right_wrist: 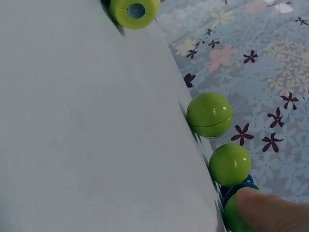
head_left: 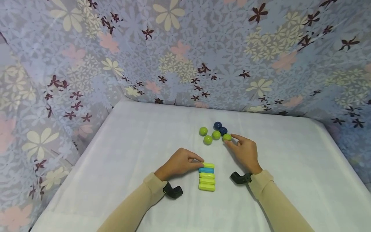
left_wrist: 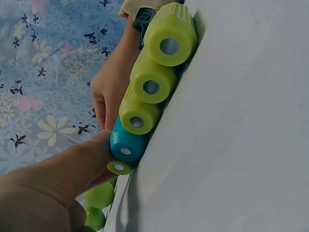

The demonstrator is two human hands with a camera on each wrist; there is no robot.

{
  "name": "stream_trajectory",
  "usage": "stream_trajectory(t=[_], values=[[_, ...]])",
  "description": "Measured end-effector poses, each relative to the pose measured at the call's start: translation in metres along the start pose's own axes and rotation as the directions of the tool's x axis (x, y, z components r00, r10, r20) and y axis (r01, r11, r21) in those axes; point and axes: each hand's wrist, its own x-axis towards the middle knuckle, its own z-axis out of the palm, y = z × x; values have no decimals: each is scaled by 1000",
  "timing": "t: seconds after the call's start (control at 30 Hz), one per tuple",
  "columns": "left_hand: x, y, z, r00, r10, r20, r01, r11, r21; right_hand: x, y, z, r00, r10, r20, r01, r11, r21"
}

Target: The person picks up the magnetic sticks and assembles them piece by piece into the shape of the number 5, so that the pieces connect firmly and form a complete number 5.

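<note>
Several short bars lie side by side in a column: yellow-green ones and a blue one second from the far end. My left hand pinches the left end of the farthest green bar; its thumb is beside the blue bar in the left wrist view. Farther right, my right hand holds a green ball between thumb and fingers. The thumb covers part of that ball in the right wrist view.
Left of the held ball are green balls, with two dark blue balls behind. A white cloth covers the table. Flowered fabric hangs behind and at the sides.
</note>
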Motion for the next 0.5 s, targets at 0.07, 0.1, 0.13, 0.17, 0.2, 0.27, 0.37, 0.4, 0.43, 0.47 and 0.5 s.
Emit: stream_trajectory(t=[0.07,0.1,0.13,0.17,0.2,0.27,0.37,0.4,0.43,0.47,0.5], values=[[0,1,-1,1000,6,5,-6,1000,17,0,0,0,1000,-3,-2,3,1000,-6],[0,1,-1,1000,9,8,-9,1000,25,0,0,0,1000,-3,-2,3,1000,-10],[0,2,-2,1000,10,8,-10,999,30,1,0,0,1000,-5,-2,5,1000,-14],[0,3,-2,1000,11,10,-11,999,37,1,0,0,1000,-6,-2,6,1000,-15],[0,3,-3,1000,11,10,-12,999,42,2,0,0,1000,-6,-1,6,1000,-14],[0,4,-3,1000,11,10,-11,999,52,2,0,1,1000,-5,3,5,1000,-14],[0,4,-3,1000,10,13,-11,998,68,1,1,1,1000,-2,6,2,1000,-12],[0,3,-3,1000,9,12,-10,998,68,0,1,1,1000,-2,5,2,1000,-12],[0,3,-2,1000,8,11,-9,998,66,-1,1,1,1000,-5,5,5,1000,-9],[0,3,-2,1000,7,9,-7,998,60,-2,1,0,1000,-5,4,5,1000,-8],[0,3,-2,1000,3,5,-3,999,50,-3,1,0,1000,-8,0,8,1000,-3]])
